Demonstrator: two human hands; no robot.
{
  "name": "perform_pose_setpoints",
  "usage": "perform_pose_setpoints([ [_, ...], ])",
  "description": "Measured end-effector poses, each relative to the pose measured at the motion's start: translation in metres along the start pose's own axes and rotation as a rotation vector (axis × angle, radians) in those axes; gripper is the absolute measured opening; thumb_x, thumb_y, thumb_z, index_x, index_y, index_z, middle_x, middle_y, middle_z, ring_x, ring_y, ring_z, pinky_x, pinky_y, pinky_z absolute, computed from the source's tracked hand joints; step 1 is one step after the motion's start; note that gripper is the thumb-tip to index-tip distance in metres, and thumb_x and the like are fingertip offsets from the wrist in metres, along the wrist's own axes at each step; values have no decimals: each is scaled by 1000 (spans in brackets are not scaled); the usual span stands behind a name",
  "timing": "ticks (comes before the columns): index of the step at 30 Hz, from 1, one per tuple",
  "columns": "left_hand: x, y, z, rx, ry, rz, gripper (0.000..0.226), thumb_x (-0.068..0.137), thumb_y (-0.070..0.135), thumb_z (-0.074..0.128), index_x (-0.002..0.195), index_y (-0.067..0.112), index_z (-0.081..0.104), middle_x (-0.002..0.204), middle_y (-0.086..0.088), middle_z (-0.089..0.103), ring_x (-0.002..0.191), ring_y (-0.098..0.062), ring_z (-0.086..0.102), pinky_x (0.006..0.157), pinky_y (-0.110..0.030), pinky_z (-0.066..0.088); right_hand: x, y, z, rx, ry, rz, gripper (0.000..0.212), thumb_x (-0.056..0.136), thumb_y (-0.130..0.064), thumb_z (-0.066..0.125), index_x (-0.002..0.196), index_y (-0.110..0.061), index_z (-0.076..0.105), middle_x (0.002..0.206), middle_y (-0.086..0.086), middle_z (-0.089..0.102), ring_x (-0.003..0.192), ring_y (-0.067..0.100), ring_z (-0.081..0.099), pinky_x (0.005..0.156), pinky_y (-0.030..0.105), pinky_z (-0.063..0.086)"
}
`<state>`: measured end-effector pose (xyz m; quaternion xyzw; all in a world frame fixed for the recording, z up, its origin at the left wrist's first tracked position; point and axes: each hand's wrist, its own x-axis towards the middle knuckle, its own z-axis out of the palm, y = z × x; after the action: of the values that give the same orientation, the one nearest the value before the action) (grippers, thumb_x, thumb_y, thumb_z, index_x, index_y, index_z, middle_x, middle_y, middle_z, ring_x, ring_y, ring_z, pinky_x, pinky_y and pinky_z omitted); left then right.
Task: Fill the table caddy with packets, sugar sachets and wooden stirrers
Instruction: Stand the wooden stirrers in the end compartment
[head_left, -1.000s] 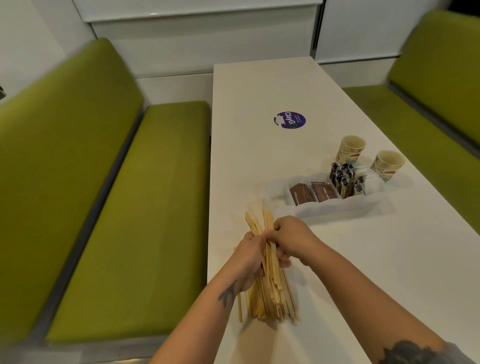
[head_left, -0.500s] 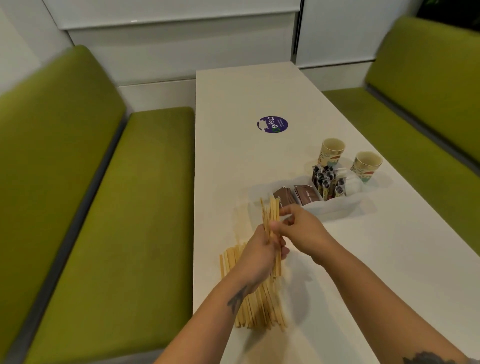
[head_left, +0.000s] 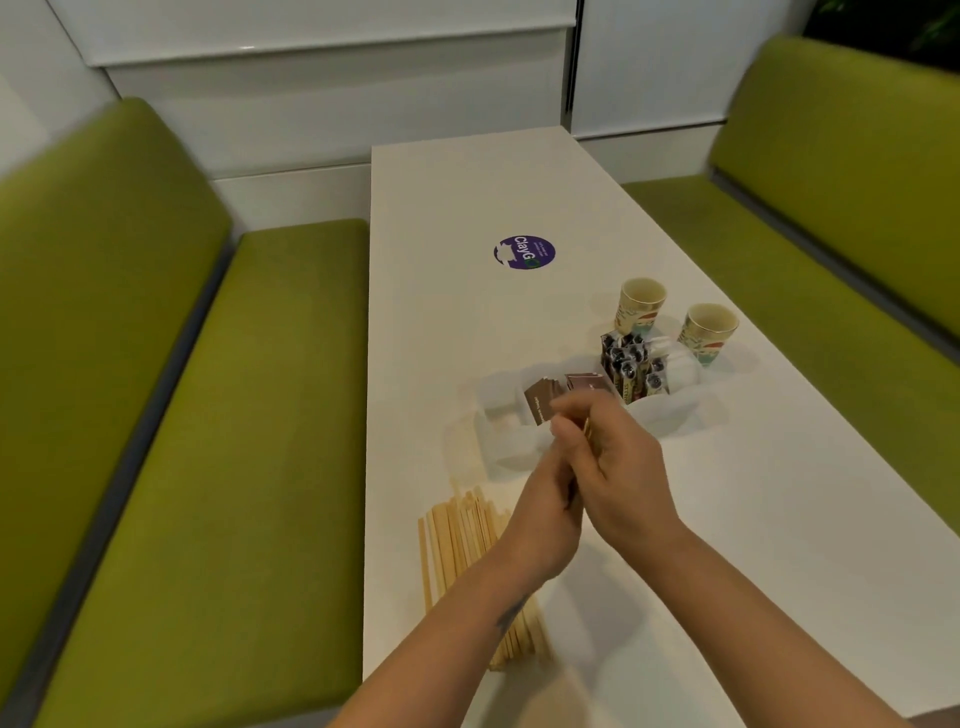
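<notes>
Purple round sticker (head_left: 524, 252) at 12 o'clock on the white table (head_left: 779, 519), lettered "ClayG"; smaller print unreadable. White caddy (head_left: 498, 441) at 1 o'clock of the hands: brown sachets (head_left: 540, 402) in the middle compartment, dark stick packets (head_left: 626, 366) upright to their right, writing too blurred to read. Two printed paper cups (head_left: 641, 304) just beyond. Right hand (head_left: 618, 478) and left hand (head_left: 545, 514) pressed together, curled round a few wooden stirrers (head_left: 587, 428). Loose stirrer pile (head_left: 462, 540) at 8 o'clock.
</notes>
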<state>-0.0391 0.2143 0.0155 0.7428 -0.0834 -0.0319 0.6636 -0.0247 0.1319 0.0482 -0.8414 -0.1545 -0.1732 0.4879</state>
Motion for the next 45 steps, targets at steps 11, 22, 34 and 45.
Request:
perform_pose_setpoints([
  [11, -8, -30, 15, 22, -8, -108, 26, 100, 0, 27, 95, 7, 51, 82, -7, 46, 77, -10, 41, 65, -12, 41, -27, 35, 5, -46, -44, -80, 28, 97, -46, 32, 85, -25, 47, 79, -11, 50, 74, 7, 50, 61, 14, 39],
  [22, -2, -20, 11, 179, -83, -56, 22, 100, 20, 32, 113, 34, 43, 106, 19, 51, 98, 21, 47, 85, -3, 38, -22, 43, 32, 184, 171, -7, 34, 99, -44, 25, 81, -20, 41, 75, -8, 42, 66, 6, 38, 62, 13, 34],
  [34, 9, -16, -9, 231, 31, 95, 41, 95, -5, 37, 96, 35, 48, 93, 14, 55, 89, 10, 54, 77, -7, 43, 9, 35, 0, -99, -205, -256, 34, 99, -44, 25, 101, -26, 53, 98, -12, 51, 95, 3, 47, 83, 24, 37],
  [45, 89, 26, -85, 385, 22, 9, 15, 99, 8, 40, 107, 16, 50, 93, 12, 58, 90, 5, 55, 76, -5, 41, 136, -15, 10, -78, -538, -80, 5, 92, -8, 49, 93, -11, 52, 80, -12, 48, 73, -13, 50, 61, 17, 35],
])
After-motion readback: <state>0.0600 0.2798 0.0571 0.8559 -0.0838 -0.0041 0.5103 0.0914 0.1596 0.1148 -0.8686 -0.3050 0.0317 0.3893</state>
